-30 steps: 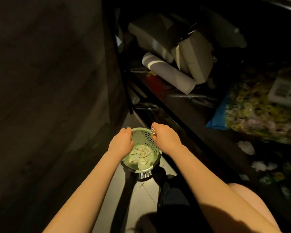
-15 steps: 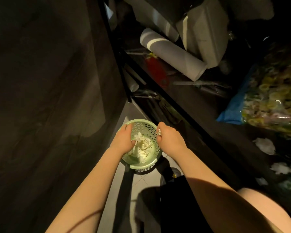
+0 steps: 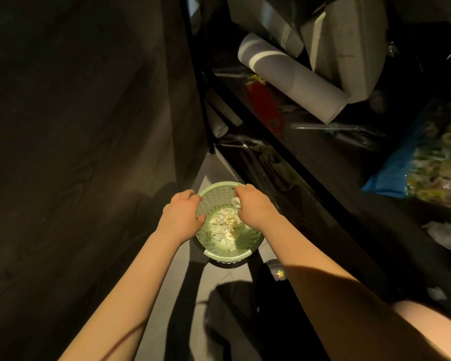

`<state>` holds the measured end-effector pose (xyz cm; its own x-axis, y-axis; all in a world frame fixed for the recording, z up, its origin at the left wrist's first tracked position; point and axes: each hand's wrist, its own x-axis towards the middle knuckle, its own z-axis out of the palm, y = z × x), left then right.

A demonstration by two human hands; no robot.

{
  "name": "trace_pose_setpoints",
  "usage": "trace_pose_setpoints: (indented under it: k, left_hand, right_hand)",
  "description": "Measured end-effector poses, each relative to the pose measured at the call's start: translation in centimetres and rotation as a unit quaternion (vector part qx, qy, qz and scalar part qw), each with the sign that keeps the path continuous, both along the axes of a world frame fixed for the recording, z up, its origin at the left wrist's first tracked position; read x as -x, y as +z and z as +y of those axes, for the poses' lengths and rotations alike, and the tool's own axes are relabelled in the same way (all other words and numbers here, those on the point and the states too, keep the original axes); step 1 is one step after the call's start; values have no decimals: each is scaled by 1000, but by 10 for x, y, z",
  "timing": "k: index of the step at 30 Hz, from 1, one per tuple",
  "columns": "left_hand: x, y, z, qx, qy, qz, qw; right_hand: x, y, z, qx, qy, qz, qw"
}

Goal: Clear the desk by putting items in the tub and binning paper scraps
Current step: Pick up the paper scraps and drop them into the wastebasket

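Note:
A small pale green perforated bin (image 3: 214, 196) stands on the tiled floor below me, with crumpled white paper scraps (image 3: 225, 225) lying inside it. My left hand (image 3: 184, 216) hovers over the bin's left rim with its fingers curled; whether it holds anything is hidden. My right hand (image 3: 253, 204) is over the right rim, fingers closed on a white paper scrap (image 3: 236, 201) that sticks out at the fingertips. More white paper scraps (image 3: 443, 234) lie on the dark desk at the right.
A dark wooden panel (image 3: 76, 152) rises close on the left of the bin. The black desk (image 3: 323, 162) on the right carries a grey paper roll (image 3: 292, 79), a red item (image 3: 264, 105), grey boxes (image 3: 349, 48) and a blue-edged bag of yellow rings (image 3: 432, 168).
The paper dropped from between my hands now lies in the bin. Both hands stay over the rim, and my view has moved closer and further over the bin.

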<state>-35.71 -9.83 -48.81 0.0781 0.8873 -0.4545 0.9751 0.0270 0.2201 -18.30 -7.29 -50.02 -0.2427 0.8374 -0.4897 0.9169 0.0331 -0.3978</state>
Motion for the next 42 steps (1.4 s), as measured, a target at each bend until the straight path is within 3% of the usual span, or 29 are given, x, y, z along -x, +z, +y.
trace_pose_setpoints:
  k: [5, 19, 31, 42]
  left_hand:
    - [-3, 4, -1, 3, -6, 3, 1000]
    - [-19, 58, -3, 10, -46, 38, 998]
    - [-53, 164, -36, -89, -87, 51, 991]
    - [-99, 282, -77, -223, -145, 17, 964]
  right_hand:
    - [0, -3, 0, 40, 48, 4, 998]
    - [-29, 43, -13, -8, 39, -30, 999]
    - [-65, 158, -61, -134, 42, -23, 990]
    - [-124, 292, -123, -253, 2, -18, 967]
